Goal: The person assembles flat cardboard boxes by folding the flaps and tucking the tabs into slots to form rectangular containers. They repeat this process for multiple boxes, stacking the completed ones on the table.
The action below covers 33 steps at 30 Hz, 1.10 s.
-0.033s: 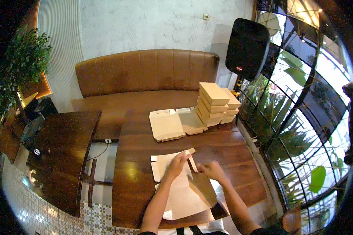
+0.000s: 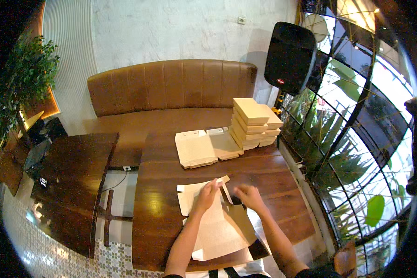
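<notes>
Left hand [image 2: 207,193] pinches a flap of the flat cardboard box [image 2: 217,227] on the table [image 2: 162,204]; right hand [image 2: 249,196] presses it open-palmed. Best crease firmly along the score.

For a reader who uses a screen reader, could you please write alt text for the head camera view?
A person's left hand and right hand press on a flat, unfolded cardboard box blank lying on a dark wooden table. Farther back on the table sit a stack of folded boxes and a pile of flat blanks, before a brown leather bench.
</notes>
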### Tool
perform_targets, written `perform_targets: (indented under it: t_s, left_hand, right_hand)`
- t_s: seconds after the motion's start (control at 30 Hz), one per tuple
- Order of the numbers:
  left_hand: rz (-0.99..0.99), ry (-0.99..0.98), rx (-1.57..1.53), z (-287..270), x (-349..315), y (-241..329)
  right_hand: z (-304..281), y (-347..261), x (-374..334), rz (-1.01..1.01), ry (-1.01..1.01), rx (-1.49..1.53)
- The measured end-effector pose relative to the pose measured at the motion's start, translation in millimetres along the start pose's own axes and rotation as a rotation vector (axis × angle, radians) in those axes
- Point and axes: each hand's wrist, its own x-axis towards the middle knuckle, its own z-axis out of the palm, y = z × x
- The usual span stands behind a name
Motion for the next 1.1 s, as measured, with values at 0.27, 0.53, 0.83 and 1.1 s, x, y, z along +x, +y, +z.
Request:
perform_targets:
  t_s: [0.27, 0.53, 0.83, 1.1]
  left_hand:
    - [-0.026, 0.163, 0.284, -6.5, 2.9, 7.9]
    - [0.136, 0.212, 0.687, -0.9, 3.0, 12.0]
    - [0.081, -0.062, 1.010, 7.7, -0.3, 24.9]
    - [0.122, -0.051, 1.132, 12.4, -0.1, 19.7]
  right_hand:
    - [23.0, -1.9, 84.3, -0.120, 0.235, -0.049]
    - [46.2, -9.3, 73.9, -0.402, 0.114, -0.455]
    - [31.6, 1.6, 48.3, -0.493, 0.246, -0.244]
    - [30.5, -4.7, 9.0, -0.513, 0.490, -0.072]
